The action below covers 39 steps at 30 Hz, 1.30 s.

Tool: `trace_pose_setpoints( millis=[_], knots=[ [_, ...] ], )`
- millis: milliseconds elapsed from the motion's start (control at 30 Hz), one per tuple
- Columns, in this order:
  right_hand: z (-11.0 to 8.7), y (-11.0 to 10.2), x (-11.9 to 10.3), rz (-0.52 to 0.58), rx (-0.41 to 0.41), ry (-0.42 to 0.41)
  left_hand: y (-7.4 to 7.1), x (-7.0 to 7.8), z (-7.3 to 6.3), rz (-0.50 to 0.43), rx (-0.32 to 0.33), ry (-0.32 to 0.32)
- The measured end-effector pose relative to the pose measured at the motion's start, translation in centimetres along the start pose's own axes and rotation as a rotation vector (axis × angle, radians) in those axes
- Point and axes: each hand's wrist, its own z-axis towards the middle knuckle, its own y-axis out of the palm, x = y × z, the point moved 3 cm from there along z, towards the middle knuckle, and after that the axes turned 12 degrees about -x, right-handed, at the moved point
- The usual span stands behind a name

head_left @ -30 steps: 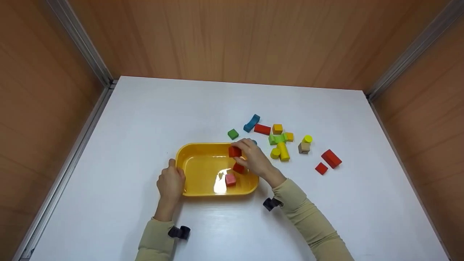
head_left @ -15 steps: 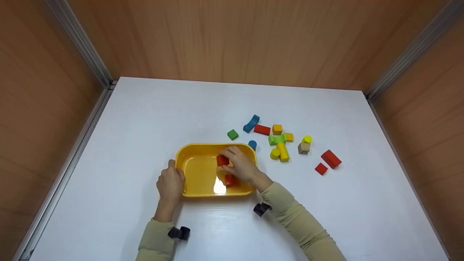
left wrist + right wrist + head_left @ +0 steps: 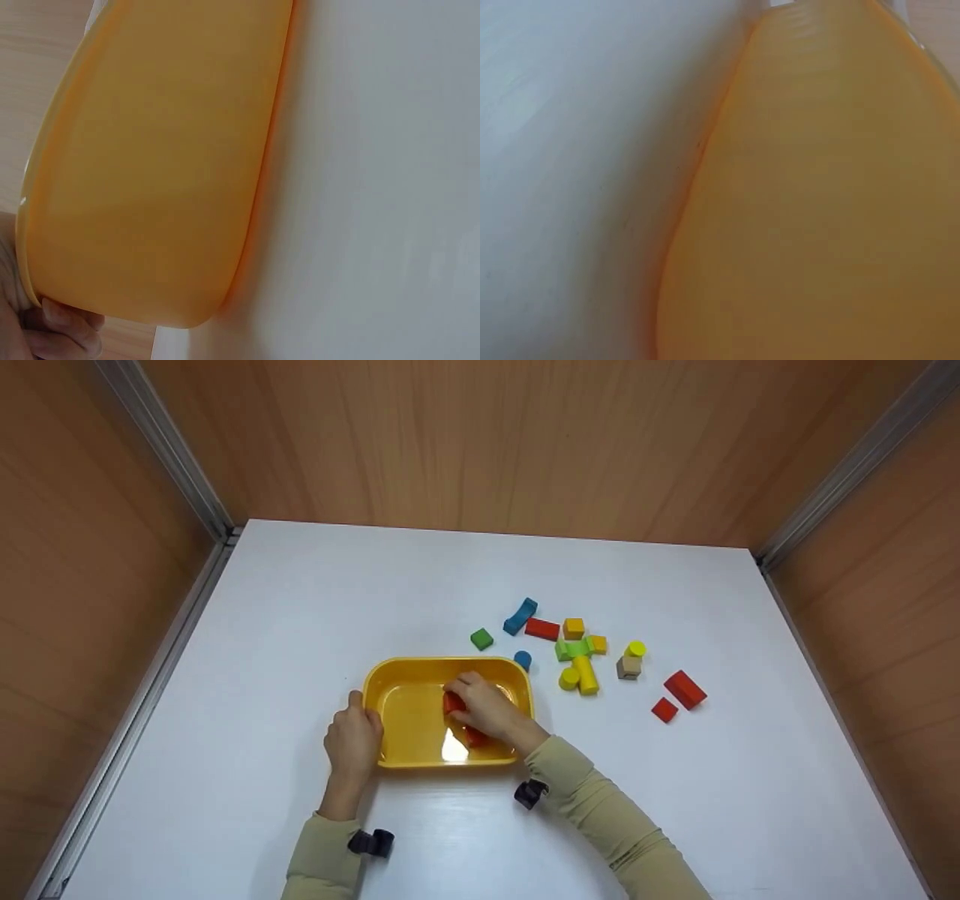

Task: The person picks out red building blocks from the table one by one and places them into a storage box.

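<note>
A yellow plastic tray (image 3: 409, 712) stands on the white table, and my left hand (image 3: 354, 735) grips its left end at the rim. In the left wrist view, fingers (image 3: 67, 326) curl against the tray's outer wall (image 3: 150, 180). Inside the tray, low over its floor, my right hand (image 3: 487, 709) pinches a red block (image 3: 453, 703) between thumb and fingers. Another reddish block (image 3: 475, 736) lies under that hand, partly covered. The right wrist view holds only the tray's outer side (image 3: 817, 195) and the table, with the hand out of sight.
Right of and behind the tray lie loose blocks: a green cube (image 3: 481, 639), a blue arch (image 3: 520, 616), a red block (image 3: 542, 628), a blue cylinder (image 3: 523, 660), yellow cylinders (image 3: 586, 675), a wooden cube (image 3: 628, 667) and a large red block (image 3: 685, 690). Wooden panels (image 3: 480, 442) enclose the table.
My right hand has moved left and down from the tray's right rim into the tray, carrying the red block. The left hand has stayed on the tray's left end.
</note>
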Motion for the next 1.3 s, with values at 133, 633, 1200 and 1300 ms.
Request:
trace_pose_setpoints(
  millis=[133,633,1200,1300],
  knots=[
    [0.3,0.3,0.2,-0.054,0.01,-0.01,0.0,0.0,0.0,-0.002,-0.006,0.0],
    [1.0,0.5,0.5,-0.03,-0.104,0.089,0.1,0.0,0.1,-0.006,-0.015,-0.02],
    [-0.2,0.2,0.7,0.009,-0.05,0.097,0.1,-0.1,0.1,0.002,0.007,0.014],
    [-0.5,-0.2,0.7,0.032,-0.017,0.088,0.1,-0.1,0.1,0.002,0.008,0.007]
  ],
)
